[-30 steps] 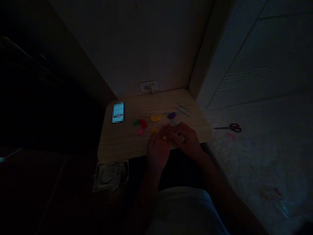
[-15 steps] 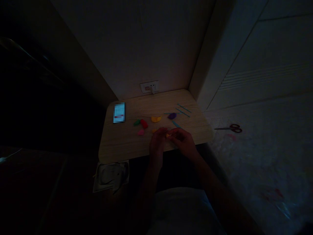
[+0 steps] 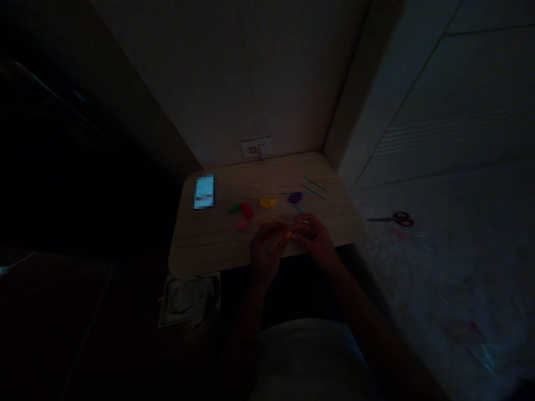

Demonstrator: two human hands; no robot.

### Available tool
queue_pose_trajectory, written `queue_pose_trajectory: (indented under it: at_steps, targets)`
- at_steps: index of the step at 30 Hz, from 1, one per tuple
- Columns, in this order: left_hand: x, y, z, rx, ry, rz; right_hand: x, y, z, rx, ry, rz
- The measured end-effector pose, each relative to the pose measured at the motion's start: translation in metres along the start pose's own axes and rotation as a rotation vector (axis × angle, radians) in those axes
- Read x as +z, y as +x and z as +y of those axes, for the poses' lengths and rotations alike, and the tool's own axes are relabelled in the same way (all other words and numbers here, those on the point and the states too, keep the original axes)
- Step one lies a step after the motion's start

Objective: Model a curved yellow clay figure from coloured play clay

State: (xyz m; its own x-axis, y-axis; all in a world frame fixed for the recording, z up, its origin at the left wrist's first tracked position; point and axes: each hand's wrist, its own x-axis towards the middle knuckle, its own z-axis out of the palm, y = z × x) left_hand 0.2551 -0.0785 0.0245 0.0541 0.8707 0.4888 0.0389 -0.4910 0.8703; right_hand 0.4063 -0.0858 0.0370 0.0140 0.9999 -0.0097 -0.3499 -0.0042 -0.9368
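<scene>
Between the fingertips of my left hand (image 3: 266,252) and my right hand (image 3: 316,241) is a small piece of yellow modelling clay (image 3: 288,234). Both hands pinch it just above the table's front edge. Beyond them lies a larger yellow clay lump (image 3: 268,202), with another orange-yellow piece (image 3: 267,222) partly hidden behind my left fingers. To the left are red clay (image 3: 246,210), green clay (image 3: 234,208) and pink clay (image 3: 241,225). Purple clay (image 3: 295,197) lies beyond my right hand, near a blue flat tool (image 3: 298,209) partly covered by my fingers.
Thin blue-green sticks (image 3: 315,184) lie at the right of the small wooden table (image 3: 209,245). A lit phone (image 3: 204,191) rests at its left. Scissors (image 3: 390,219) lie on the floor to the right; a tray-like box (image 3: 190,301) is below left. A wall socket (image 3: 256,147) holds a plug.
My left hand has shifted slightly left and its fingers have opened out around the yellow piece, which now shows more clearly at the fingertips. The clay on the table stays put.
</scene>
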Motion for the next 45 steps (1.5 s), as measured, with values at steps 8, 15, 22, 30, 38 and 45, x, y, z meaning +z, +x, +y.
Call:
queue_pose_trajectory:
  at_steps: [8, 15, 22, 30, 38, 45]
  targets:
    - [-0.001, 0.000, -0.002, -0.027, -0.034, 0.018, -0.001, -0.002, 0.003, 0.052, -0.010, -0.028]
    - [-0.006, 0.004, 0.001, -0.023, -0.025, -0.048, -0.001, 0.000, 0.005, 0.068, -0.011, -0.026]
    - [-0.006, 0.004, -0.003, -0.008, 0.007, -0.054, -0.001, 0.000, 0.008, 0.090, -0.006, -0.019]
    - [-0.007, 0.005, 0.001, 0.054, 0.028, -0.035, 0.001, -0.001, 0.012, 0.127, 0.077, -0.017]
    - [-0.011, 0.005, 0.002, 0.094, 0.108, -0.056, 0.002, 0.002, 0.015, 0.133, 0.061, 0.008]
    - [-0.009, 0.003, -0.003, 0.098, 0.086, -0.027, 0.002, 0.000, 0.013, 0.170, 0.103, -0.001]
